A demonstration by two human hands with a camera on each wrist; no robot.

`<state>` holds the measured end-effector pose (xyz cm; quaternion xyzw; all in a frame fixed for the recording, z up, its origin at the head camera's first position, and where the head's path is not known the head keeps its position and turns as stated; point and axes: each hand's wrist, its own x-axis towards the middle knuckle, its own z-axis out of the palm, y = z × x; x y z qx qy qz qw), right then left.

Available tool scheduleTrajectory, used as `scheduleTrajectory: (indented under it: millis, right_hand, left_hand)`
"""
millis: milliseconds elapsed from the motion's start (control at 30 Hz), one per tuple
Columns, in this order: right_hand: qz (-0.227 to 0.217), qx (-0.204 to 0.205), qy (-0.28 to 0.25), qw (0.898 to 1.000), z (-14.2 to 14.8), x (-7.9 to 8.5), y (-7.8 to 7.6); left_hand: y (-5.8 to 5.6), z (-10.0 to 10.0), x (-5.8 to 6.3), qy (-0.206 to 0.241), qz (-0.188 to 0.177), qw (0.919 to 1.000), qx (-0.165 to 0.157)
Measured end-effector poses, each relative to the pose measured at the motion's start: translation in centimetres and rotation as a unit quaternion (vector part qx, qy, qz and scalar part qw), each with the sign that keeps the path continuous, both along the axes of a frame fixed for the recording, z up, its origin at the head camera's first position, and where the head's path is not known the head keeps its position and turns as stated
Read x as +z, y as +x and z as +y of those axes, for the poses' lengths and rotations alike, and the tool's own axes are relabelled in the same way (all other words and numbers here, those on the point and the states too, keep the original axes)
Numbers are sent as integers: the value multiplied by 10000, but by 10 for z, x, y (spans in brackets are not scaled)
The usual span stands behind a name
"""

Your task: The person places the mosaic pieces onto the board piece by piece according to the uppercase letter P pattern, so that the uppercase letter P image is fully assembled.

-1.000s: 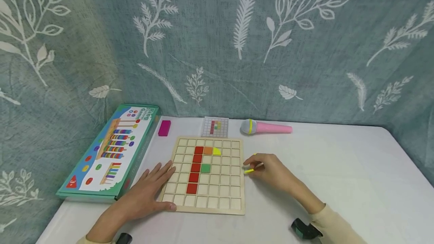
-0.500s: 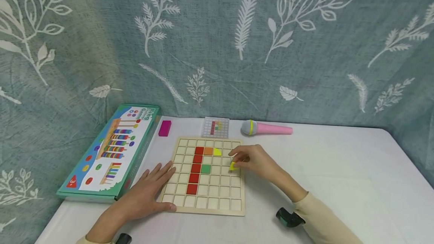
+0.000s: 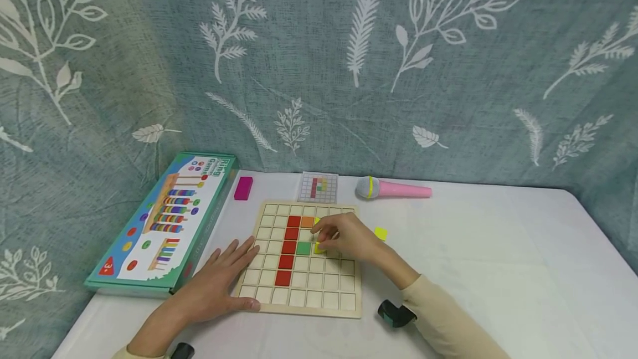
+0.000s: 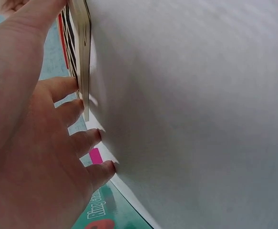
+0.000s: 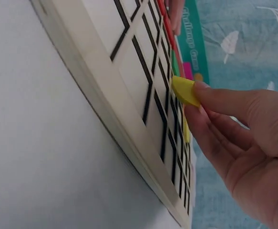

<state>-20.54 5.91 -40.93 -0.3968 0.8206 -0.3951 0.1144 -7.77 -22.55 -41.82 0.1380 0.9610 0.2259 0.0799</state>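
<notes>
A wooden grid board (image 3: pixel 314 298) lies on the white table. Its squares hold a column of red tiles (image 3: pixel 288 248), an orange tile (image 3: pixel 307 222), a green tile (image 3: pixel 303 248) and a yellow tile in the top row (image 5: pixel 186 129), mostly hidden by my right hand in the head view. My right hand (image 3: pixel 349 237) is over the board, pinching a yellow tile with a rounded side (image 5: pixel 185 90) between thumb and fingertips, just right of the green tile. My left hand (image 3: pixel 211 287) rests along the board's left edge, fingers spread and straight, thumb at the near corner.
Another yellow tile (image 3: pixel 381 234) lies right of the board, partly behind my right hand. A pattern card (image 3: pixel 318 187), a pink toy microphone (image 3: pixel 404 189) and a magenta block (image 3: pixel 243 188) stand beyond the board. A boxed game (image 3: pixel 164 226) lies to the left.
My right hand has moved left from beside the board to over its middle, carrying the yellow tile. A second yellow tile now shows on the table at right. My left hand stays put.
</notes>
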Motion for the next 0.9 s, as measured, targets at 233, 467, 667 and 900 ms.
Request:
scheduleTrajectory:
  millis: [233,467,667,900]
  right_hand:
    - [111,-142,116,9998,-7,-4,2]
    - [329,-188,71,9993,-11,-6,5]
    - [408,-211,138,9988,-12,-8,6]
    - [322,-185,100,9993,-5,-2,7]
  left_hand:
    - [0,1,1,-3,-120,9999,47]
    - [1,1,1,-27,-47,10000,36]
    - [1,1,2,6,-3,10000,27]
    - [0,1,0,-26,0,10000,18]
